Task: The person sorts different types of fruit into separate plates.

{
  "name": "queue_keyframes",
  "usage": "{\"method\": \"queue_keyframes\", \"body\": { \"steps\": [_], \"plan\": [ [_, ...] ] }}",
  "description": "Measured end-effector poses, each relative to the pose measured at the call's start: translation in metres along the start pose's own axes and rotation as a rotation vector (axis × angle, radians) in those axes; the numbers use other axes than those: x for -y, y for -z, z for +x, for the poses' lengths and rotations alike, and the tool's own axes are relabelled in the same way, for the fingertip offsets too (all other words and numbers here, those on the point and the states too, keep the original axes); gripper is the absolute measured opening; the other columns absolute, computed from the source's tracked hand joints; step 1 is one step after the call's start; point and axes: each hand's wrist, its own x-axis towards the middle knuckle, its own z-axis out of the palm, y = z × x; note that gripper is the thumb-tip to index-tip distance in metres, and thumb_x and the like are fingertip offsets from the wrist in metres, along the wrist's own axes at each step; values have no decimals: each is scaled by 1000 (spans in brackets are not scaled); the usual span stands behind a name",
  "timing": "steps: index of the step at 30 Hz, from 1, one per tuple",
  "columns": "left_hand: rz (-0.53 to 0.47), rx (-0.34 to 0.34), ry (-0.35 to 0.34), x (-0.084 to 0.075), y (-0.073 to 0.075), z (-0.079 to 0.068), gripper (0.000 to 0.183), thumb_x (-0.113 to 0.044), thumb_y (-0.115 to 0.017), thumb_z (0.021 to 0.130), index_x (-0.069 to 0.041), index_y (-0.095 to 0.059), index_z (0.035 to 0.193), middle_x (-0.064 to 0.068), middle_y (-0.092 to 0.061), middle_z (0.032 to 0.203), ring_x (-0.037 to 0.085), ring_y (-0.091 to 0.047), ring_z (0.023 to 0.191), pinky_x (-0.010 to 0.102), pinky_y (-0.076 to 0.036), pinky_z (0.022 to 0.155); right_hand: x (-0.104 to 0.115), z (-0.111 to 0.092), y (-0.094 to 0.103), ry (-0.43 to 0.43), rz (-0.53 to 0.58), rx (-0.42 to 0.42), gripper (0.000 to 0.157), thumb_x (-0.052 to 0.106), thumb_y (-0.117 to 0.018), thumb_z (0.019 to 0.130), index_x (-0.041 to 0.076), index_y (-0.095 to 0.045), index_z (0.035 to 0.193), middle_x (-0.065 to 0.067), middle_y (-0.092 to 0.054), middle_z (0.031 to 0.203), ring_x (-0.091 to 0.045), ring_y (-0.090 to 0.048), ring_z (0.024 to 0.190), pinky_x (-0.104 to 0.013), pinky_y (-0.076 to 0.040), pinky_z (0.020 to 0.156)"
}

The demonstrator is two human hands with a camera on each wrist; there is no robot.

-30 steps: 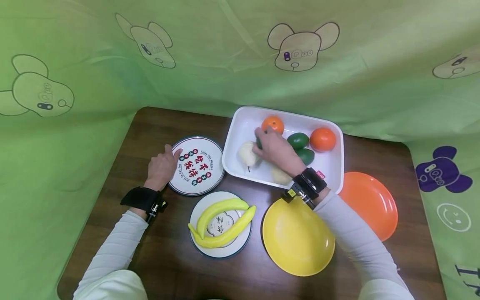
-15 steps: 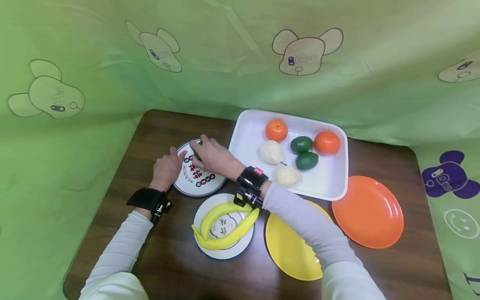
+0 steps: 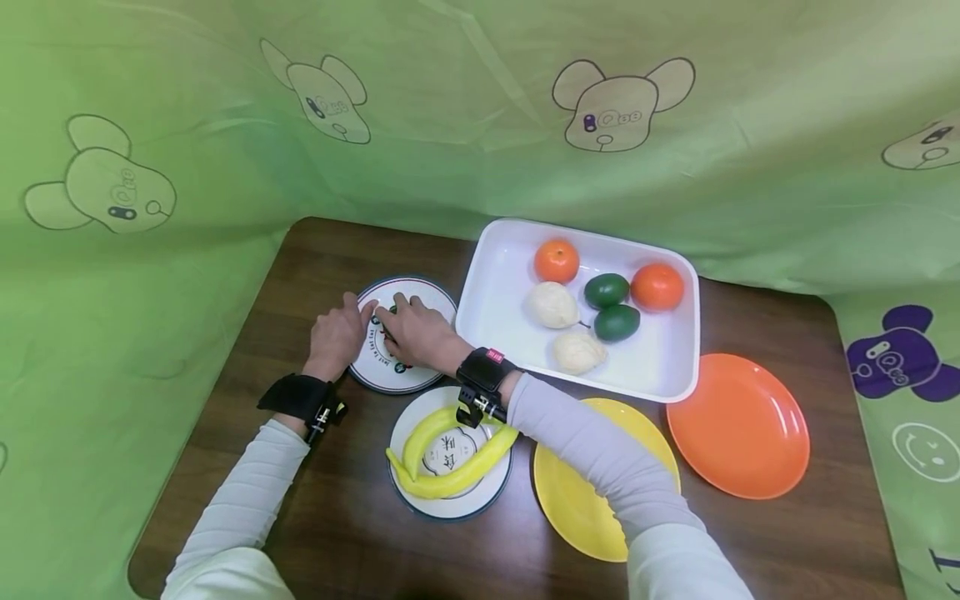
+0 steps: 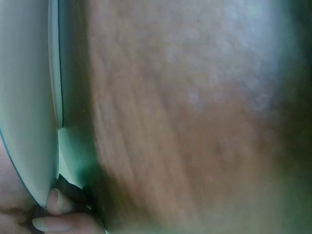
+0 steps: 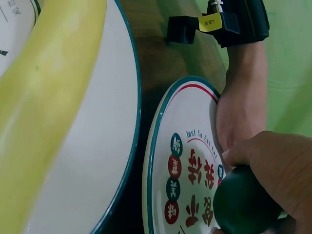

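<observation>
A green cloth (image 3: 465, 175) printed with cartoon heads backs a dark wooden desk (image 3: 337, 533). The right hand (image 3: 420, 333) has its grip closed round a dark green fruit (image 5: 246, 202), over the lettered plate (image 3: 408, 289); whether fruit and plate touch, I cannot tell. The left hand (image 3: 337, 337) pinches that plate's rim, thumb on top. Nearby, a second white plate (image 3: 483, 492) bears two yellow bananas (image 3: 450, 479). A white tray (image 3: 645, 358) beyond holds orange, green and pale fruits (image 3: 553, 305); a yellow plate (image 3: 577, 492) and an orange plate (image 3: 738, 425) sit to the right.
</observation>
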Motion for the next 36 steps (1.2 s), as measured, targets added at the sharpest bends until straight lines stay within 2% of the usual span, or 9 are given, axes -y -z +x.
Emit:
{"method": "queue_keyframes", "body": {
  "steps": [7, 11, 16, 19, 21, 25, 27, 31, 36],
  "plan": [
    [1, -14, -4, -3, 0, -1, 50, -48, -32, 110, 1, -44, 113, 16, -55, 66, 31, -58, 52, 33, -39, 44, -1, -8, -2, -12, -2, 24, 58, 46, -56, 103, 21, -41, 153, -12, -53, 141, -25, -59, 122, -37, -59, 87],
    [-26, 1, -22, -6, -2, 0, 52, -49, -31, 110, 1, -44, 115, 16, -56, 67, 30, -57, 52, 34, -39, 45, -16, -29, 10, -27, 41, -46, 62, 53, -56, 101, 23, -44, 153, -12, -52, 145, -26, -58, 123, -39, -58, 88],
    [-49, 12, -30, -2, -1, -1, 55, -49, -30, 110, 3, -44, 119, 17, -56, 68, 31, -57, 54, 34, -39, 46, -60, -72, 38, -73, 174, -283, 56, 54, -58, 99, 17, -57, 141, -11, -59, 136, -25, -60, 117, -39, -56, 90],
    [-61, 23, -24, 2, 2, -2, 56, -49, -30, 110, 4, -44, 122, 19, -56, 70, 31, -58, 56, 34, -39, 47, -101, -103, 51, -170, 228, -407, 46, 46, -58, 101, 15, -60, 136, -11, -61, 134, -28, -61, 116, -43, -57, 85],
    [-69, 37, -19, 5, 3, -3, 57, -49, -31, 110, 5, -43, 125, 19, -56, 71, 31, -58, 57, 34, -40, 47, -133, -125, 57, -272, 248, -425, 45, 42, -56, 102, 14, -58, 137, -15, -59, 137, -34, -60, 118, -49, -57, 84],
    [-75, 57, -9, 7, 6, -4, 59, -49, -32, 110, 5, -41, 129, 19, -56, 73, 31, -59, 58, 33, -40, 48, -193, -159, 60, -478, 256, -331, 57, 48, -49, 103, 13, -47, 148, -24, -49, 147, -44, -53, 127, -62, -51, 91],
    [-75, 55, -7, 9, 6, -5, 59, -49, -32, 110, 6, -41, 129, 19, -56, 73, 31, -58, 58, 33, -39, 48, -216, -170, 58, -530, 254, -265, 63, 52, -48, 102, 12, -42, 152, -28, -43, 149, -48, -48, 130, -66, -47, 97],
    [-80, 40, -20, 10, 6, -7, 58, -48, -30, 110, 6, -42, 126, 19, -55, 70, 31, -57, 56, 33, -39, 47, -240, -178, 51, -508, 226, -120, 68, 50, -57, 98, 15, -39, 154, -30, -42, 148, -48, -50, 125, -65, -47, 96],
    [-63, 37, -27, 3, 5, -7, 57, -48, -29, 110, 6, -43, 123, 19, -55, 70, 31, -57, 57, 34, -39, 47, -244, -175, 37, -451, 110, 45, 73, 48, -69, 92, 21, -42, 154, -24, -52, 138, -38, -57, 106, -54, -53, 89]
  ]
}}
